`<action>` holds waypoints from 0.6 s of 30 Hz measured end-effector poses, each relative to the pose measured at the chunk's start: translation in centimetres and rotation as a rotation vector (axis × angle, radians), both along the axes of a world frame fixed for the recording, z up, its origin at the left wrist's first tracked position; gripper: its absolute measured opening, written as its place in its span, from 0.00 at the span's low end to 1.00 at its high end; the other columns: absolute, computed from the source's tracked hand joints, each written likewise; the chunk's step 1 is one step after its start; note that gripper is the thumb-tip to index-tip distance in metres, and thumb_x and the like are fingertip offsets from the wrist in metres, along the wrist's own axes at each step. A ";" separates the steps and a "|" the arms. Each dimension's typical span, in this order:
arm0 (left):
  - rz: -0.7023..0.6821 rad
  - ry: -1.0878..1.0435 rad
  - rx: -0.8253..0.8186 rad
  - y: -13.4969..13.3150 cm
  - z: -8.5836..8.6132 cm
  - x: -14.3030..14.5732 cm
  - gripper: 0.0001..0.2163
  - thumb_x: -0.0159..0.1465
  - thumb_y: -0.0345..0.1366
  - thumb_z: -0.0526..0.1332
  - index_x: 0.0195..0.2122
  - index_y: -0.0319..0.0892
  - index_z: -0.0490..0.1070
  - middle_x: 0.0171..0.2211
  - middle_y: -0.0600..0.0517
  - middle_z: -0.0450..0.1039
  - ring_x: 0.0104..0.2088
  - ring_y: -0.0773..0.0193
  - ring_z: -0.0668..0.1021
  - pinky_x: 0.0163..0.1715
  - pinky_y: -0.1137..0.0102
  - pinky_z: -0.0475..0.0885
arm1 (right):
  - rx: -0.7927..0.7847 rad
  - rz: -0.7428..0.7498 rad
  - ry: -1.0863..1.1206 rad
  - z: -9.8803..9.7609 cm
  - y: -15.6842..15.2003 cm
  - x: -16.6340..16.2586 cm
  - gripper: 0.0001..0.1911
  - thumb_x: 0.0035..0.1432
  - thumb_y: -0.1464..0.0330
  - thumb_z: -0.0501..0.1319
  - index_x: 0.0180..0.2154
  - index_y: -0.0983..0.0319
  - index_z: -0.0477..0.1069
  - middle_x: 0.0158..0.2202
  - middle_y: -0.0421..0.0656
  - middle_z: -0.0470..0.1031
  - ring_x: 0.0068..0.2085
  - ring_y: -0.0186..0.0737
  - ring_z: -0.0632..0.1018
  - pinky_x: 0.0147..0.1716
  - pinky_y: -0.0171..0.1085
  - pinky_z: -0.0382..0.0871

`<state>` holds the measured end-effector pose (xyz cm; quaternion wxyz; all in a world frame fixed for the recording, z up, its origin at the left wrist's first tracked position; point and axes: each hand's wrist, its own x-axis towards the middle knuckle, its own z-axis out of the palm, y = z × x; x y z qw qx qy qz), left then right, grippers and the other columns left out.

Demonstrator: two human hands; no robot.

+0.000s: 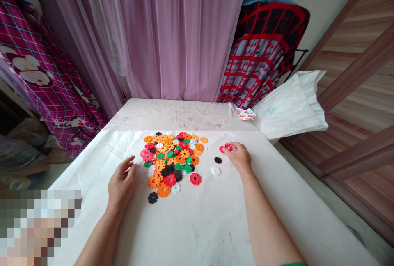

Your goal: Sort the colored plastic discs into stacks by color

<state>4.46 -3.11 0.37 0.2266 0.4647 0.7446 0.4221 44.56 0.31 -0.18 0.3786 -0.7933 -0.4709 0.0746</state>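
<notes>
A pile of flat plastic snowflake discs (172,155) in orange, red, green, black and white lies in the middle of a white table (200,225). My right hand (238,157) rests to the right of the pile, its fingertips pinched on a red disc (228,147) that sits beside another red piece. A black disc (218,160) and a white disc (216,170) lie just left of that hand. My left hand (122,182) lies on the table left of the pile, fingers loosely spread, holding nothing. A lone black disc (152,197) sits near the front of the pile.
A white plastic bag (291,108) and a small printed packet (245,114) lie at the table's far right corner. Pink curtains (172,32) hang behind. A red-and-black blanket (264,48) drapes at the back right, and patterned pink fabric (46,73) at the left.
</notes>
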 end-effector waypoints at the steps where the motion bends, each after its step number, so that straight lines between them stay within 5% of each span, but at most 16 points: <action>1: 0.000 0.001 -0.005 0.0 -0.1 -0.1 0.22 0.58 0.45 0.55 0.52 0.48 0.73 0.45 0.49 0.79 0.42 0.58 0.80 0.42 0.66 0.71 | -0.017 0.007 0.003 -0.6 0.3 0.3 0.21 0.44 0.55 0.66 0.39 0.59 0.75 0.43 0.46 0.75 0.39 0.44 0.76 0.41 0.41 0.68; 7: -0.003 -0.004 -0.004 0.1 -0.5 -0.3 0.24 0.57 0.49 0.56 0.53 0.48 0.72 0.45 0.49 0.78 0.43 0.58 0.79 0.40 0.67 0.72 | -0.017 0.061 -0.099 -2.5 1.2 0.1 0.19 0.47 0.57 0.63 0.40 0.57 0.75 0.43 0.44 0.76 0.39 0.42 0.76 0.43 0.41 0.66; 18: 0.002 0.002 -0.010 0.1 -0.2 -0.1 0.23 0.56 0.47 0.56 0.52 0.48 0.73 0.45 0.48 0.79 0.43 0.58 0.79 0.39 0.67 0.72 | -0.107 0.083 -0.281 -2.6 1.3 -0.2 0.20 0.52 0.59 0.62 0.47 0.56 0.75 0.47 0.44 0.77 0.48 0.47 0.73 0.47 0.42 0.62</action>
